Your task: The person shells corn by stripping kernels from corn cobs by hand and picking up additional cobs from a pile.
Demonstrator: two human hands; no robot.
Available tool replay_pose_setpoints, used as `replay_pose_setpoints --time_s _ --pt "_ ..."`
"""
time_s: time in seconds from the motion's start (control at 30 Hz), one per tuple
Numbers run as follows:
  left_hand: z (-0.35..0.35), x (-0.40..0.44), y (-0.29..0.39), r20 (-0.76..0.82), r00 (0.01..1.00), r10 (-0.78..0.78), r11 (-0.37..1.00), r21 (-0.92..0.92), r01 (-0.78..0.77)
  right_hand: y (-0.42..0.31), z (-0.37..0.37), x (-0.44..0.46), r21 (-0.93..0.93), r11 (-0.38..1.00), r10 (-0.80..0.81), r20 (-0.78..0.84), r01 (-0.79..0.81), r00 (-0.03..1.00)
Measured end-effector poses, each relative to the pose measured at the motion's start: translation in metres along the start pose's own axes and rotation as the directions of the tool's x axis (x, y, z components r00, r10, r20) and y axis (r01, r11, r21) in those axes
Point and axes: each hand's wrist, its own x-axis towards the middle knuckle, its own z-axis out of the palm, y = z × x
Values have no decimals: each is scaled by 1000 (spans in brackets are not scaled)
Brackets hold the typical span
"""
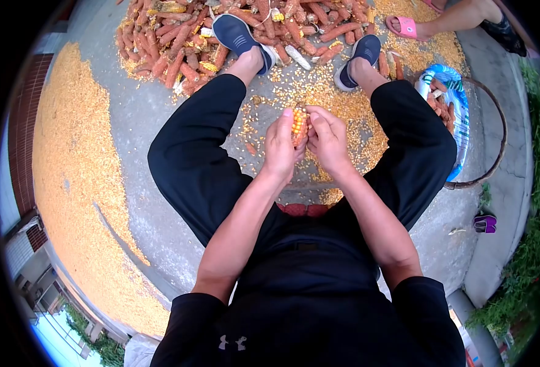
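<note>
Between my knees I hold a corn cob [299, 125] upright, with yellow kernels on part of it and bare reddish core showing lower down. My left hand [280, 144] is closed round its left side, thumb near the top. From the right, my right hand [328, 137] grips the same cob, its thumb and fingers pressed against it. The far side of the cob and some fingertips are hidden. Loose corn kernels [358, 131] lie scattered on the concrete below both hands.
A heap of reddish cobs [178, 46] lies beyond my feet. At right stands a basket with a blue-white lining [459, 116] holding cobs, beside a hoop handle [503, 131]. Kernels spread [77, 165] widely at left. Another person's foot in a pink sandal [407, 27] is at upper right.
</note>
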Motion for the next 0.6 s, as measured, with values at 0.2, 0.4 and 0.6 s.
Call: replay_pose_setpoints --time_s 0.2,0.4,0.6 --pt "-4 3 -8 9 1000 22 1000 20 -22 11 0 3 -81 991 -111 -1 110 994" --pt "3 0 3 20 1000 24 998 58 -25 -13 1 2 131 982 131 39 -135 991" --pt "0 2 -2 9 1000 21 1000 -4 -21 -4 2 1 64 997 43 24 -44 999"
